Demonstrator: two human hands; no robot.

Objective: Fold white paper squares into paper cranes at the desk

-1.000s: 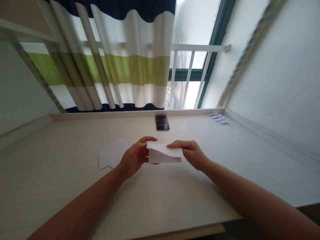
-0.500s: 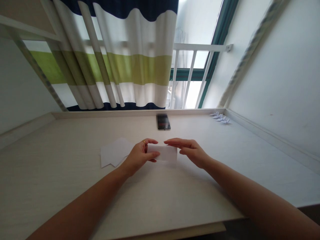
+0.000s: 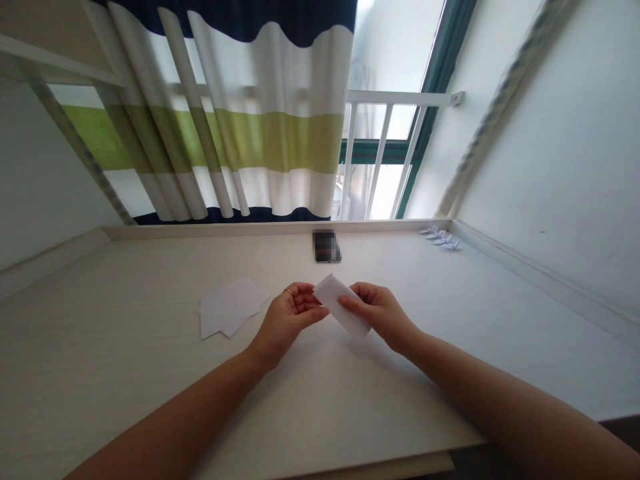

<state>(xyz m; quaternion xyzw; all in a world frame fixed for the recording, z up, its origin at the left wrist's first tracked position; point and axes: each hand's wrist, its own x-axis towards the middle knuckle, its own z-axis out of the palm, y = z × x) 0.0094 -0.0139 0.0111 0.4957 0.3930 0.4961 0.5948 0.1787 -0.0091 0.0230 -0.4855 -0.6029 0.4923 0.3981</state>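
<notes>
A folded piece of white paper (image 3: pixel 341 308) is held aslant above the table, its upper corner pointing to the far left. My right hand (image 3: pixel 383 310) grips it from the right, thumb pressed on the near face and fingers behind. Close to the paper's left edge is my left hand (image 3: pixel 295 313), a ring on one finger. Its fingers curl loosely and stand apart from the thumb; the tips meet or nearly meet the edge, without a visible grip. Left of that hand, a few loose white paper sheets (image 3: pixel 227 310) lie overlapping on the table.
The pale table (image 3: pixel 150 373) has a raised rim at the back. A dark phone-like object (image 3: pixel 327 247), partly pixelated, lies near that rim. Several small folded paper figures (image 3: pixel 441 238) sit in the far right corner. Behind are a striped curtain (image 3: pixel 280 140) and white railing (image 3: pixel 400 98).
The folded paper has turned from level to slanted. My right hand has closed on it, while my left hand has loosened its hold at the left end.
</notes>
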